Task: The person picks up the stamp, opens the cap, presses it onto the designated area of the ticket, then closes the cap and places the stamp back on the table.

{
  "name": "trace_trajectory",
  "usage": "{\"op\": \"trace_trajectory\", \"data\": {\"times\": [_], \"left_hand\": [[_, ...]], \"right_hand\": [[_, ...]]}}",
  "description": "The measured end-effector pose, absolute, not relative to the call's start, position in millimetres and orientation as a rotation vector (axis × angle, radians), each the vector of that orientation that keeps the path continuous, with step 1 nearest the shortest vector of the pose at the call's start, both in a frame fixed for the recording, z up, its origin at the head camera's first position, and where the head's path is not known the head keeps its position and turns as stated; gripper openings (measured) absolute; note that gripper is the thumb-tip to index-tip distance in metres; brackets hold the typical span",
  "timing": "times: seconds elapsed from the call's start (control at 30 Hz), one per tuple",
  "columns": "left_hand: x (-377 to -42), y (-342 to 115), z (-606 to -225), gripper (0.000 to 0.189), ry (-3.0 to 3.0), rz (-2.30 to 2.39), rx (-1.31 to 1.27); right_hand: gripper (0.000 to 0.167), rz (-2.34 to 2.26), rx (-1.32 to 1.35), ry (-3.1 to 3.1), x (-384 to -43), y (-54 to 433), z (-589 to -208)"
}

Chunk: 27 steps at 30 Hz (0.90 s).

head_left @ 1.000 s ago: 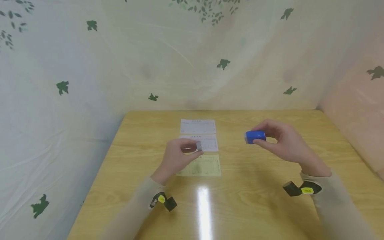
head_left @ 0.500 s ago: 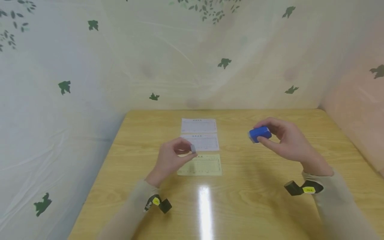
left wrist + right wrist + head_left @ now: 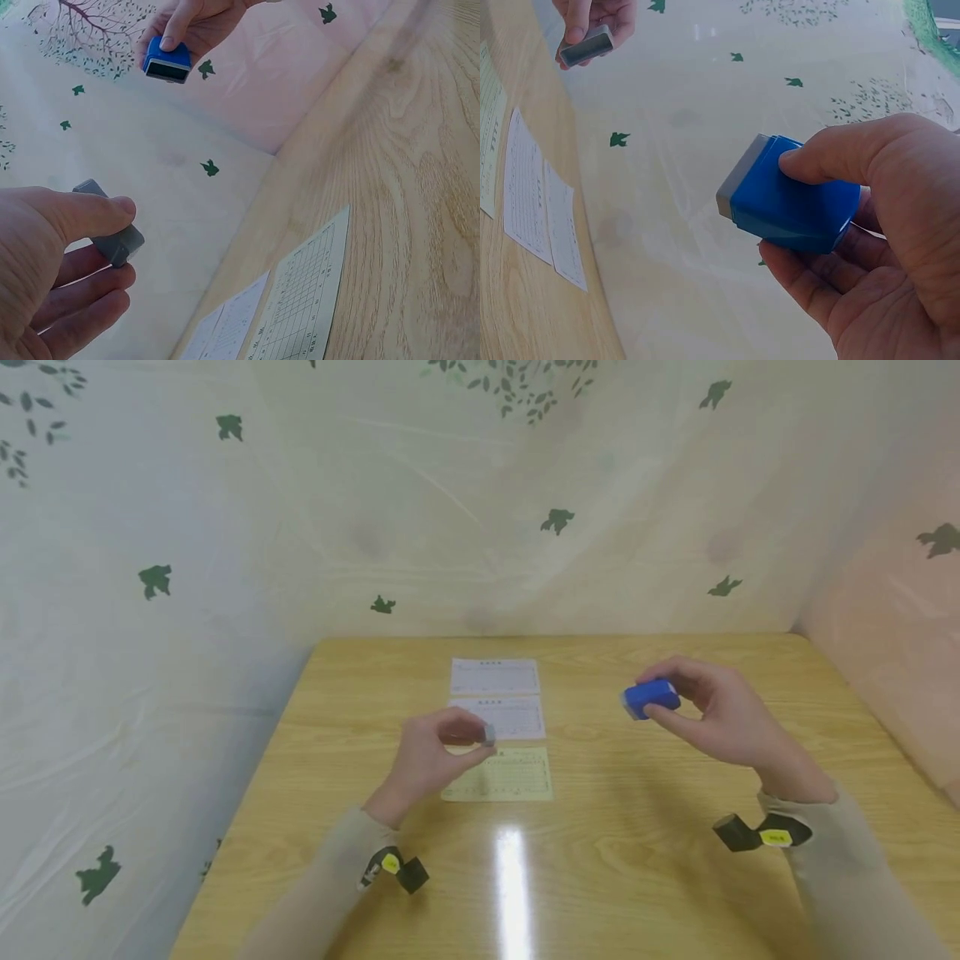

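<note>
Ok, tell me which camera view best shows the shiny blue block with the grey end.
Right wrist: the blue block in the right hand is largest there, its broad side and grey end plain. Head shows it small, from farther off; left wrist shows it small, dark end face toward the camera.

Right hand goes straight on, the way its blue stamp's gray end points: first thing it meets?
Likely the gray cap in the left hand: the blue stamp in the right hand points roughly at it, across open air. Depth is unclear, so it could miss.
</note>
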State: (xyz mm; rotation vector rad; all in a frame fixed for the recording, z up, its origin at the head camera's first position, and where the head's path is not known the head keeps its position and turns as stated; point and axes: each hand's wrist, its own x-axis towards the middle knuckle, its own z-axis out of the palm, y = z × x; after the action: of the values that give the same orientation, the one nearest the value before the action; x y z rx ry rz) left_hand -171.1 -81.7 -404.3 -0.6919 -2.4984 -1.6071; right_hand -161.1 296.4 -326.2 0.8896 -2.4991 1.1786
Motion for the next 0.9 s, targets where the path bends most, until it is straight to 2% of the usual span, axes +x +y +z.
{"op": "trace_trajectory", "data": {"times": [0.33,0.67,0.9], "left_hand": [[-168,-81,-400,0.027,-2.542,-1.516,-0.697],[-172,-61,-395,0.030,-2.549,-1.186,-0.939],[-174,-46,-393,0.028,-2.553,-1.134,-1.021]], "right_hand": [[0.040,1.166,0.864,-2.517,-160,298,-328],[0.040,1.153,0.875,-2.539,-161,299,-330],[0.043,1.146,0.933,-2.506,-162,301,-329]]}}
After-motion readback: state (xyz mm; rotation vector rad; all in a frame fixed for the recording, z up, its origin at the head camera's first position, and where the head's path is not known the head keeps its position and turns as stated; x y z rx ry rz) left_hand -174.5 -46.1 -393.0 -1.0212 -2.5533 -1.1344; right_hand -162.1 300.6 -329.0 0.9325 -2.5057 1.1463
